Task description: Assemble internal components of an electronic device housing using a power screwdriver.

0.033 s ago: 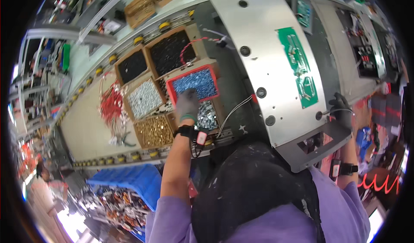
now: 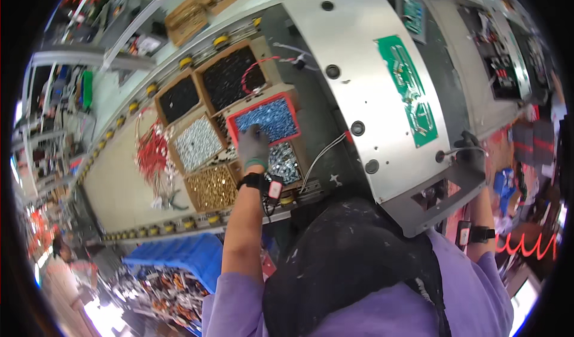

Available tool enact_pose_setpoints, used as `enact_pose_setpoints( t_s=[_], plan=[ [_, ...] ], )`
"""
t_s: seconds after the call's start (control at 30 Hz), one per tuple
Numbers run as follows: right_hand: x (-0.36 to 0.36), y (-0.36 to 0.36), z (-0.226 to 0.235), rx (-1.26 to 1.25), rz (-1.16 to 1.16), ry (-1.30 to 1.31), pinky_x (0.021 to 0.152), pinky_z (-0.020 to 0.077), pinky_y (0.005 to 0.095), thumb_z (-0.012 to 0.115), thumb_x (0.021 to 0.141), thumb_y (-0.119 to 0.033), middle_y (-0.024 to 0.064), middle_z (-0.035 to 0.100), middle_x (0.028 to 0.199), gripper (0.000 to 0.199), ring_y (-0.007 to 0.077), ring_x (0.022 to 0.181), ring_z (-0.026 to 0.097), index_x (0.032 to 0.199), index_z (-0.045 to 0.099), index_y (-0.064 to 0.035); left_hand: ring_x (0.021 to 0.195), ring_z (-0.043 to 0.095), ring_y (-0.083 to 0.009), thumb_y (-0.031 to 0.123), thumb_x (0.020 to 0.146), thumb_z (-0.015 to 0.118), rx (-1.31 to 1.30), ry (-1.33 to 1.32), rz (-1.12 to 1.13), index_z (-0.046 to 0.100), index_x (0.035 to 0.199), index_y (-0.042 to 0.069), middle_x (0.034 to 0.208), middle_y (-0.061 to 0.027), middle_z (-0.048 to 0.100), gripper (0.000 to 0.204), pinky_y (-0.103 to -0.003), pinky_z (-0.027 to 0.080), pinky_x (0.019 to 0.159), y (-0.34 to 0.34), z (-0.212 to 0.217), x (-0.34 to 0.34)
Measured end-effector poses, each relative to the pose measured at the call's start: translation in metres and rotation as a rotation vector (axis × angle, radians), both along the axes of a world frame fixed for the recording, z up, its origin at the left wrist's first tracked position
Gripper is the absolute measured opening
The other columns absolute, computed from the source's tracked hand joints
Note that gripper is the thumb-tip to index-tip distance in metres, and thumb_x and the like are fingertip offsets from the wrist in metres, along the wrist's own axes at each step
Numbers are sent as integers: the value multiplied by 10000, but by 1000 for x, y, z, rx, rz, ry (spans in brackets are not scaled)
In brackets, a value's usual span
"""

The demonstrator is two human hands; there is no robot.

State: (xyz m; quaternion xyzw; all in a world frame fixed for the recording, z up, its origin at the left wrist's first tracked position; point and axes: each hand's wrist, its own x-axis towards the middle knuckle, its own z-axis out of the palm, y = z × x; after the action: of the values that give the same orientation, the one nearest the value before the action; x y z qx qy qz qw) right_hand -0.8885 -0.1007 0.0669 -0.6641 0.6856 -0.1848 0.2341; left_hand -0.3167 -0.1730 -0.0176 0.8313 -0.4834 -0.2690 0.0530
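My left hand (image 2: 253,148), in a grey glove, reaches into the near left part of a red tray (image 2: 294,102) of small blue-silver screws (image 2: 272,119). Its fingers are bunched together at the screws, and whatever lies between the fingertips is hidden. My right hand (image 2: 470,151), in a dark glove, is at the near right edge of a large silver metal panel (image 2: 341,107). A thin grey cable (image 2: 452,152) runs from a grommet in the panel across this hand, whose fingers are curled about it. A green circuit board (image 2: 408,92) lies on the panel.
Around the red tray stand cardboard boxes with black pieces (image 2: 233,77), silver screws (image 2: 197,142) and brass-coloured parts (image 2: 212,188). Red wires (image 2: 152,151) and pliers (image 2: 175,201) lie to the left. A dark bracket (image 2: 433,202) forms the panel's near end. A blue crate (image 2: 179,253) stands below the bench.
My left hand has drawn back slightly to the left over the tray's near edge. The whole view has shifted a little; my right hand stays by the cable.
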Motion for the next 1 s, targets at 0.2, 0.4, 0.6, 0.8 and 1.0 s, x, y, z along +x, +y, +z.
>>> enact_pose_setpoints(
  t_s=[0.2,0.4,0.6,0.8,1.0],
  plan=[
    [-109,159,-105,248,-432,-92,792,506,338,618,876,-280,93,608,1078,375,211,897,605,1190,542,-90,994,597,-406,279,745,718,-48,-49,-56,576,1094,80,1155,-206,562,426,-444,473,870,-14,-34,8],
    [-159,226,-145,267,-1333,-1041,753,523,404,593,838,-579,304,544,1121,725,353,927,582,1315,405,-66,978,623,-359,217,847,621,-62,-1,-82,666,1053,110,994,-185,664,236,-417,488,840,-10,-36,29],
    [-161,144,-133,487,-1670,-1176,1029,382,468,605,739,-710,284,289,1421,1083,380,1212,419,1459,177,-23,931,667,-284,192,862,607,-163,0,93,686,1085,129,981,-142,694,244,-370,502,816,3,-11,29],
    [-175,115,-153,127,-1848,-1081,853,498,394,514,863,-605,150,556,1182,683,287,1042,568,1253,483,-45,849,678,-245,142,806,645,-97,-4,194,720,993,95,903,-131,705,206,-348,504,771,20,13,19],
    [-212,159,-167,129,-1840,-1179,798,486,369,509,874,-534,138,556,1108,594,264,969,558,1213,496,-47,692,603,-155,97,786,655,-182,315,499,718,978,20,815,-75,696,216,-305,482,663,29,6,26]
  ],
)
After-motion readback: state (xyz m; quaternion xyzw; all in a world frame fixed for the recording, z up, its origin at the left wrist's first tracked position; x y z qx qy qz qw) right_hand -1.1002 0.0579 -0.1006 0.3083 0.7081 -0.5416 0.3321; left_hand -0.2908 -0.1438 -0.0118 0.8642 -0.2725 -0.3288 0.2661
